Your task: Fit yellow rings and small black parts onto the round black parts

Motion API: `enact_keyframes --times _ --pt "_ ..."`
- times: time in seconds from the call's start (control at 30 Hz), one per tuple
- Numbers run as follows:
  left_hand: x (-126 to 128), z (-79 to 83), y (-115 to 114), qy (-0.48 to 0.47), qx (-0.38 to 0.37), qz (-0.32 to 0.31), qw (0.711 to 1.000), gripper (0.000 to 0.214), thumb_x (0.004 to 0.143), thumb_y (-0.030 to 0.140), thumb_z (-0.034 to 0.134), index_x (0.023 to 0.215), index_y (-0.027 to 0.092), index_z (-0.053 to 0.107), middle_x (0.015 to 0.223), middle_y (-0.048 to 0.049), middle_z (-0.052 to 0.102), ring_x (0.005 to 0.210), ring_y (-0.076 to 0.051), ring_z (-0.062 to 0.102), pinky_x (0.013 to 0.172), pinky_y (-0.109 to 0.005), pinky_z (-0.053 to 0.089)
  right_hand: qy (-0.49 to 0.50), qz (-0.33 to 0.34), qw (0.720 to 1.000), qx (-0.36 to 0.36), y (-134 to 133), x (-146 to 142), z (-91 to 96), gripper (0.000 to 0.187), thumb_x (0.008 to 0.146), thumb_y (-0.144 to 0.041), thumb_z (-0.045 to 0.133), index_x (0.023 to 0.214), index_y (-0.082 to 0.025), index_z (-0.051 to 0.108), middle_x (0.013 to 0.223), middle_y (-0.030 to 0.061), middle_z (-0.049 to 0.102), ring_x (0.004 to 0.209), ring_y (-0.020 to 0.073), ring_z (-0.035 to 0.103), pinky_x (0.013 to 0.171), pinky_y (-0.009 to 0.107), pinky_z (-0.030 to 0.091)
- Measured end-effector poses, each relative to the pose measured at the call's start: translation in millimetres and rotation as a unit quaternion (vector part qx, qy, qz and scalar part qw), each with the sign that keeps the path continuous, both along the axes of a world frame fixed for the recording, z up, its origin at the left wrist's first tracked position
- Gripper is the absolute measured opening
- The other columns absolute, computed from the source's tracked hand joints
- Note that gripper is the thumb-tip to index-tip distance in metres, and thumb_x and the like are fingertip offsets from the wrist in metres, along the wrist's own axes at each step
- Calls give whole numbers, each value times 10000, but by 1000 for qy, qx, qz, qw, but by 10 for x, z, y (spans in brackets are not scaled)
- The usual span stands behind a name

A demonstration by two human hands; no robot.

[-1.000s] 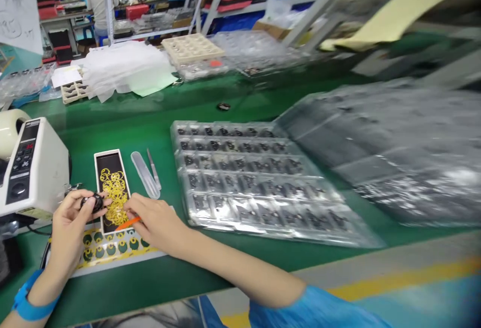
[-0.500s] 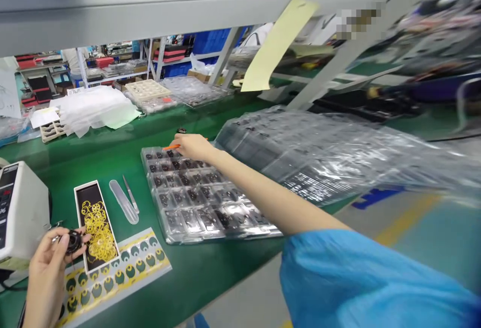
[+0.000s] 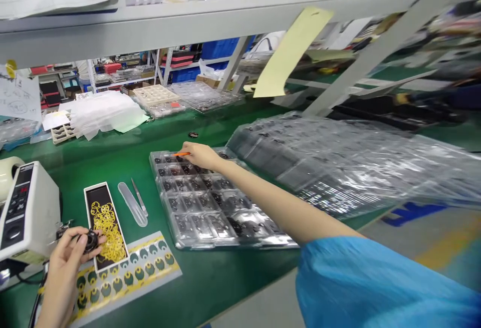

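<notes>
My left hand (image 3: 71, 260) pinches a small round black part (image 3: 90, 241) between thumb and fingers, at the left edge of a narrow box (image 3: 90, 205) of thin yellow rings (image 3: 108, 230). My right hand (image 3: 201, 155) is stretched out over the far edge of a clear plastic tray (image 3: 176, 240), its fingers closed on a thin orange stick-like tool (image 3: 181, 154). The tray's compartments hold small dark parts. My right forearm covers part of the tray. A small black ring-like part (image 3: 193, 134) lies on the green table just beyond that hand.
Tweezers (image 3: 140, 198) and a clear plastic sleeve (image 3: 132, 204) lie beside the box. Under it is a sticker sheet (image 3: 150, 268). A white machine (image 3: 30, 213) stands left. Plastic-covered trays (image 3: 319, 152) lie right. A shelf beam (image 3: 169, 27) with a hanging yellow paper (image 3: 291, 55) crosses overhead.
The view has swung a little, so the scene sits further right and lower. My right hand has drawn slightly nearer, away from the black ring. My left hand has shifted slightly toward the box.
</notes>
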State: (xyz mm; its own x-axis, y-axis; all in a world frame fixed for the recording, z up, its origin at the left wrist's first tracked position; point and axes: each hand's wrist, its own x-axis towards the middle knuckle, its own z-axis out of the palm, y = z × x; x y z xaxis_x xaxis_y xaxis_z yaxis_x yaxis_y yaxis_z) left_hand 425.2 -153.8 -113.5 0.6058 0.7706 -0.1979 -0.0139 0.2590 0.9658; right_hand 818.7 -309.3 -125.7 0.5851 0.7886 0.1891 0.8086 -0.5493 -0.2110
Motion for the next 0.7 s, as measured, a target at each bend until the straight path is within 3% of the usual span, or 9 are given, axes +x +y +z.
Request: enact_keyframes --times 0.1,0.2,0.27,0.4,0.57,0.7 --pt "-16 -10 -15 -1 -27 -36 999 333 766 389 712 1009 191 599 949 -79 735 893 -253 716 803 -356 590 10 -9 996 87 49 -366 19 286 916 -164 441 923 -126 724 913 111 612 790 208 594 670 281 419" --pt "-37 -75 -15 -22 -39 -94 995 430 767 328 691 1158 209 560 1089 -97 699 949 -259 699 912 -450 546 63 59 982 168 139 -998 48 258 933 -240 466 887 -183 713 909 74 615 856 200 598 736 296 456" --pt "-46 -125 -24 -38 -35 -135 990 464 768 329 687 1195 216 545 1155 -111 671 972 -256 687 965 -491 511 189 155 929 278 207 -1475 72 167 876 -278 582 815 -202 717 831 44 615 791 187 587 714 308 459" --pt "-44 -170 -86 -42 1 -184 982 438 835 357 633 1236 222 519 1240 -115 615 1055 -256 650 997 -482 491 360 195 865 288 343 -2182 72 131 809 -271 649 707 -198 685 733 -2 552 612 120 462 591 273 394" --pt "-37 -147 -163 -13 72 -209 975 380 907 236 518 1286 250 493 1258 -75 588 1052 -192 629 996 -395 502 470 166 825 264 421 -2413 -36 170 783 -315 677 666 -194 655 680 -40 416 559 96 354 551 262 335" --pt "-42 -108 -198 10 94 -212 973 410 893 179 507 1299 236 502 1229 -91 605 1007 -186 646 972 -370 523 504 161 806 264 401 -2440 -74 182 788 -328 679 665 -198 649 696 -32 448 568 98 356 535 261 328"
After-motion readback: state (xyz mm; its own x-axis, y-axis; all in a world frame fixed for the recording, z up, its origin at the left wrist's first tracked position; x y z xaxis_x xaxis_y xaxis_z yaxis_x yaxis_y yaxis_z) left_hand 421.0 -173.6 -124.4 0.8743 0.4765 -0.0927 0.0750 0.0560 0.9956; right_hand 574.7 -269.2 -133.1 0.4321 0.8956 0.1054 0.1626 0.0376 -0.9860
